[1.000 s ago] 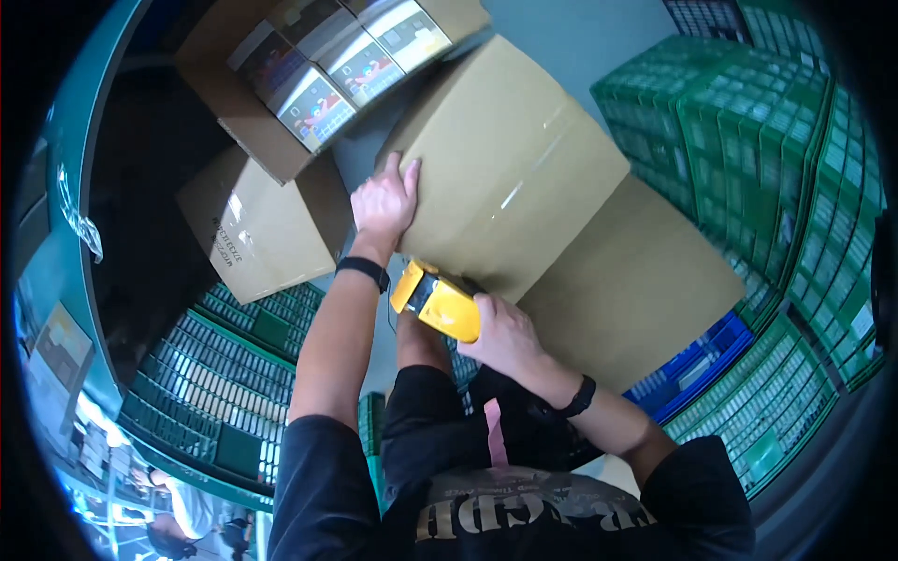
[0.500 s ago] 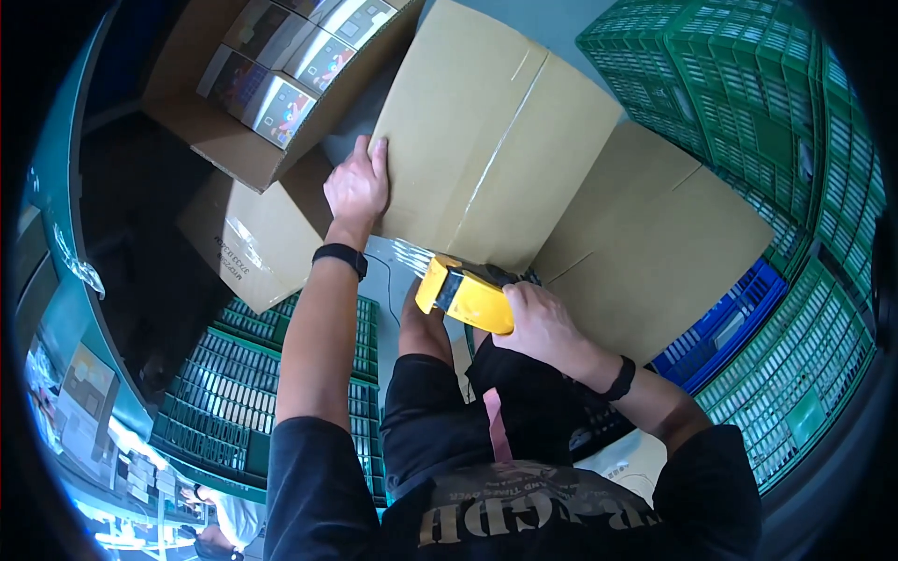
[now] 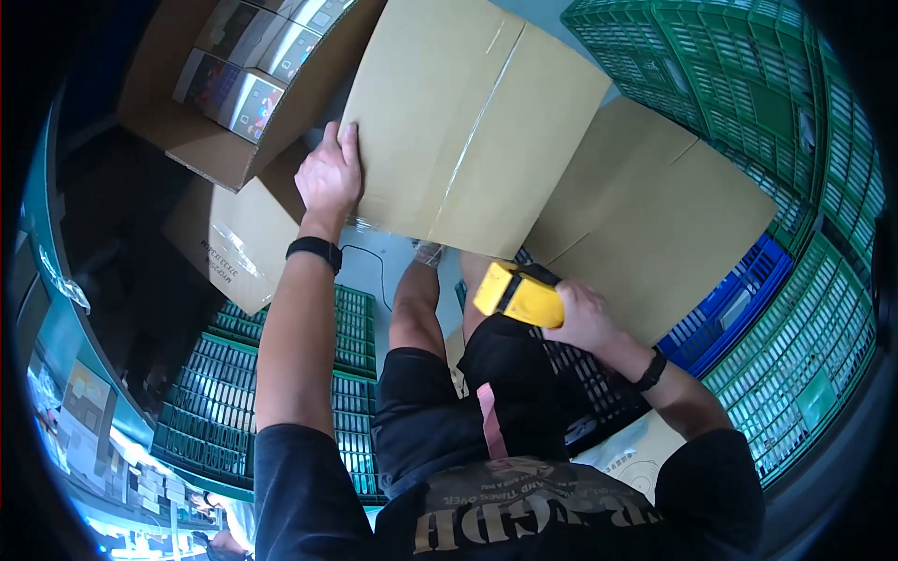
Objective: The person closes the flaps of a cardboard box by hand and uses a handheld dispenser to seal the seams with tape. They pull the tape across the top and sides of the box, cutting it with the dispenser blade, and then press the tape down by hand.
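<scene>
A brown cardboard carton (image 3: 412, 122) is tilted in front of me, its closed seam running down the visible face. My left hand (image 3: 328, 172) grips the carton's left edge, thumb against the face and fingers wrapped round behind. Clear tape shows along the seam and at the carton's lower left edge. In my right hand (image 3: 585, 320) is a yellow tape dispenser (image 3: 526, 297), held over my thigh just below the carton's lower right corner and apart from it.
An open carton (image 3: 210, 157) of small printed boxes (image 3: 253, 110) stands at the upper left, another carton (image 3: 234, 238) below it. Right of the held carton are a large cardboard piece (image 3: 655, 215), a blue crate (image 3: 725, 304) and stacked green crates (image 3: 739, 89). More green crates (image 3: 210, 402) stand lower left.
The tape dispenser has moved right and away from the carton's lower edge, where a strip of tape had stretched beside it. My left hand and the carton have shifted slightly left.
</scene>
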Action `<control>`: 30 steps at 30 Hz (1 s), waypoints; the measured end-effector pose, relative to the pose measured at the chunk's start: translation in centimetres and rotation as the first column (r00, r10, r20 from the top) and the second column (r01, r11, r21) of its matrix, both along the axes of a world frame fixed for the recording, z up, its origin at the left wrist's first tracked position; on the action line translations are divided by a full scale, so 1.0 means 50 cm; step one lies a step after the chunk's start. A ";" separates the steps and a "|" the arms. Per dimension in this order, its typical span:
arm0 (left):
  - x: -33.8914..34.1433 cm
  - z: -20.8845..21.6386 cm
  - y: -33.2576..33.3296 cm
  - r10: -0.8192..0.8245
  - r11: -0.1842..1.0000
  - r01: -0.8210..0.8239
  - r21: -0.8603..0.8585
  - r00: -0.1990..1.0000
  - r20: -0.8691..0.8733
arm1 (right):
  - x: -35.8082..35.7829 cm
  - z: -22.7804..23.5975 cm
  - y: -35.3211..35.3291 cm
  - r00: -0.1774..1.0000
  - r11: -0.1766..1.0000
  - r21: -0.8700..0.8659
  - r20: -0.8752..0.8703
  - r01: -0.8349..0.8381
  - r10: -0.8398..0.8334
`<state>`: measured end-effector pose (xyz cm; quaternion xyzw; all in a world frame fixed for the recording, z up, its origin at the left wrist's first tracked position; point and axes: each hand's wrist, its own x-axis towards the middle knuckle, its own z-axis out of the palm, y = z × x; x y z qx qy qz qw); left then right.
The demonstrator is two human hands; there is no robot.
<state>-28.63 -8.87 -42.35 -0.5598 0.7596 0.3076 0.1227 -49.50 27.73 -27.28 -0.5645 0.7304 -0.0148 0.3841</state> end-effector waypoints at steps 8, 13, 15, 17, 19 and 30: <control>0.000 0.007 0.011 0.010 1.000 -0.010 0.003 1.000 0.010 | -0.070 -0.019 0.092 1.000 0.998 -0.056 -0.006 -0.026 0.026; 0.003 -0.009 0.003 -0.005 1.000 0.006 -0.026 0.999 0.033 | -0.096 -0.065 0.129 1.000 0.996 -0.088 0.018 -0.008 0.010; 0.008 -0.012 0.006 0.002 0.999 -0.001 -0.034 1.000 0.030 | -0.100 -0.069 0.152 0.999 0.996 -0.091 0.039 -0.002 0.005; 0.010 -0.011 0.007 -0.006 0.999 0.007 -0.040 1.000 0.018 | -0.105 -0.068 0.188 0.998 0.996 -0.084 0.057 0.008 -0.003; 0.003 -0.013 -0.004 -0.008 0.997 0.006 -0.075 1.000 -0.019 | -0.135 -0.074 0.223 0.999 1.000 0.012 0.045 0.019 -0.019; 0.035 -0.047 -0.015 -0.002 0.991 -0.002 -0.131 0.999 -0.036 | -0.118 -0.145 0.246 1.000 0.998 -0.056 -0.005 -0.005 0.005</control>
